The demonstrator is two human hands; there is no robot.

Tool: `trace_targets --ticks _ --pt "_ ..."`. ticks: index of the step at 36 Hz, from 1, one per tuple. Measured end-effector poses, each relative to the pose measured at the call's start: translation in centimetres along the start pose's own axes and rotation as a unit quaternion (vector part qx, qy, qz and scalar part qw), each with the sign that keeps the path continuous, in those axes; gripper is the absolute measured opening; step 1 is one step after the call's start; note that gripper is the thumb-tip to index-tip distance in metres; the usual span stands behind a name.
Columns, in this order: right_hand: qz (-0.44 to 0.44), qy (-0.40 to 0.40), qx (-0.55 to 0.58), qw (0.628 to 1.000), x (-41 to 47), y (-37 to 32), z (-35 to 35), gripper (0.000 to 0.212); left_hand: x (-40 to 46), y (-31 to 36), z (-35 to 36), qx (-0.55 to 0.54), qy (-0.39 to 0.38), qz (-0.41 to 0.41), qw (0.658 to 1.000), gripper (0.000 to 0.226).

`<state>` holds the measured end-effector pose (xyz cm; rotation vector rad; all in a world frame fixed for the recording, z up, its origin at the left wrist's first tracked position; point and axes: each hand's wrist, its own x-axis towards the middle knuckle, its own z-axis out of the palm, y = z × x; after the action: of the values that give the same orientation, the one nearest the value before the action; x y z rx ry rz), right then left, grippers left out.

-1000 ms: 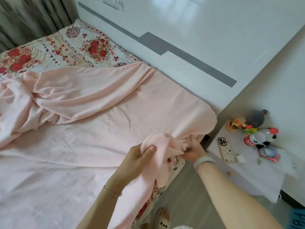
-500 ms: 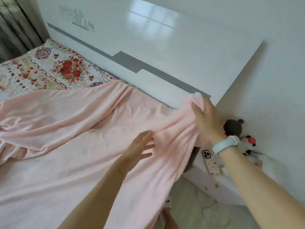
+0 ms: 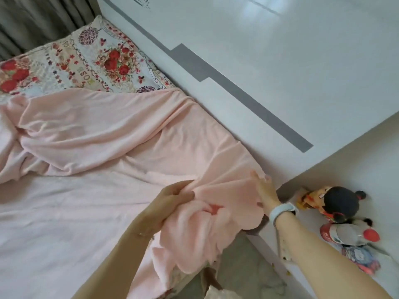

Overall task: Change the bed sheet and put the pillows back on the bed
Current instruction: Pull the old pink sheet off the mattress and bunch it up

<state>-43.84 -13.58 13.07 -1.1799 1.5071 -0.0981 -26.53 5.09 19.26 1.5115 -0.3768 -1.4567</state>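
where the bed meets its glossy white headboard [image 3: 280, 67], both hands work a pink sheet [image 3: 121, 134] at the mattress corner.
the left hand [image 3: 170, 203] grips a bunched fold of the sheet, fingers curled round it; the right hand [image 3: 264, 190], a pale band on its wrist, pinches the sheet's edge beside the headboard. a floral mattress cover [image 3: 71, 67] shows bare at the far headboard corner, by grey curtains [image 3: 36, 20]. soft toys [image 3: 339, 203] lie on the white bedside table [image 3: 311, 221].
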Motion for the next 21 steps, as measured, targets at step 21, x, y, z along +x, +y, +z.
trace_targets --ticks 21 --pt "-0.47 0.013 -0.147 0.87 -4.8 -16.3 2.5 0.035 4.4 2.8 -0.7 -0.06 0.125 0.001 0.99 0.064"
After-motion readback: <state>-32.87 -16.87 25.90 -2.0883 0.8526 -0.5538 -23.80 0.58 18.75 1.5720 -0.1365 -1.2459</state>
